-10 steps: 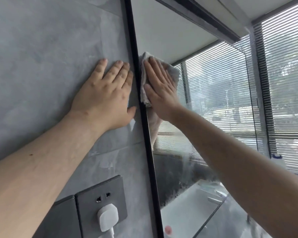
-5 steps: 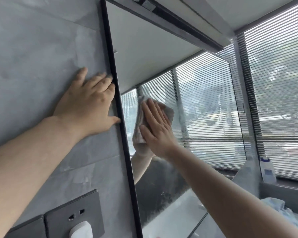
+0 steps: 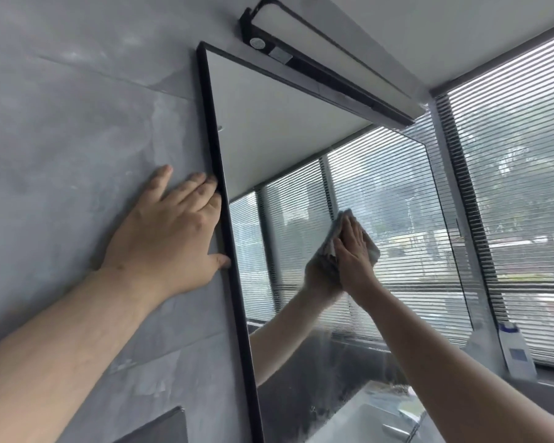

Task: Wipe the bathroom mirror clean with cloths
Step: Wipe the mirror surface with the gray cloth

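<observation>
A tall black-framed mirror [image 3: 285, 129] hangs on the grey tiled wall. My right hand [image 3: 354, 254] lies flat with straight fingers on a grey cloth [image 3: 373, 249] and presses it against the glass near the middle of the mirror. The cloth shows around the fingertips and on the far side of the hand. My left hand [image 3: 170, 231] rests flat on the wall just left of the frame, its fingertips and thumb touching the frame's edge. The lower part of the glass looks hazy and streaked.
A black light bar [image 3: 317, 65] is mounted above the mirror. Window blinds [image 3: 518, 187] fill the right side. A white bottle [image 3: 517, 353] stands on the sill at the right. A dark socket plate [image 3: 160, 426] sits on the wall at the bottom left.
My right hand has slid the cloth from the mirror's left edge rightward and down toward the middle of the glass. The view has swung up and left. My left hand stays against the wall.
</observation>
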